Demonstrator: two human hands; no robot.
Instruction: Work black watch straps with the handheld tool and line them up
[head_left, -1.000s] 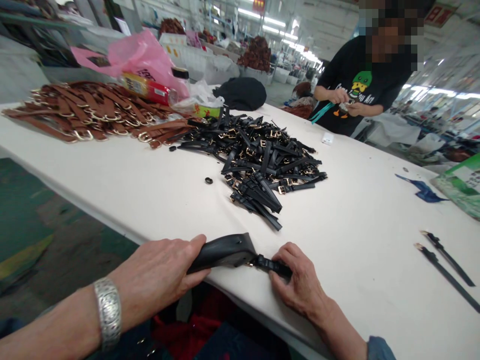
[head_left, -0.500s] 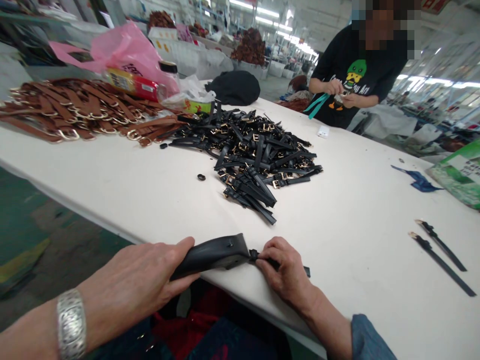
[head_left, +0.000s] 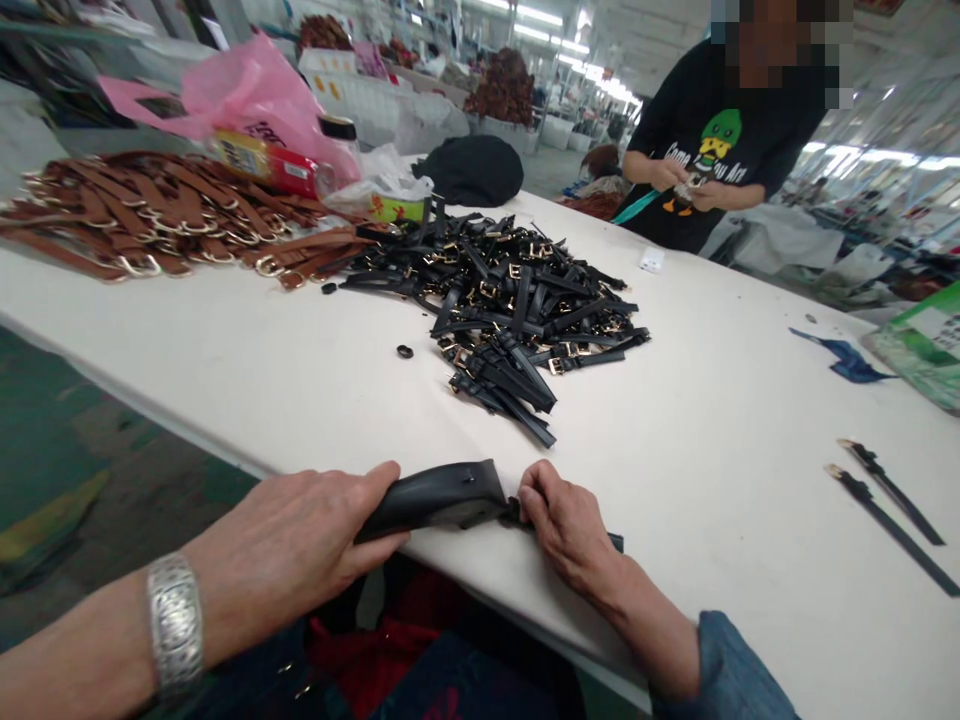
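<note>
My left hand (head_left: 300, 530) wraps round a black handheld tool shaped like a hair clipper (head_left: 435, 495). Its broad end points right, close against a small dark end of a black buckle strap (head_left: 616, 543). That strap runs beneath my right hand (head_left: 566, 520), whose curled fingers pinch it near the table edge. Most of the strap is hidden by the hand. Beyond both hands lies a heap of black buckle straps (head_left: 517, 310) with gold buckles. Two separate black straps (head_left: 896, 530) lie side by side to the right.
On the white table (head_left: 300, 380), brown buckle straps (head_left: 172, 215) are piled at left beside a pink plastic bag (head_left: 240, 90) and a jar. A black cloth (head_left: 469, 170) and a blue scrap (head_left: 847, 360) lie farther off. Across the table a person (head_left: 720, 150) handles a teal strip.
My right hand's fingers have lifted and curled slightly at the strap's end. The tool has shifted a little right in the picture. Across the table, the co-worker's teal strip has lowered.
</note>
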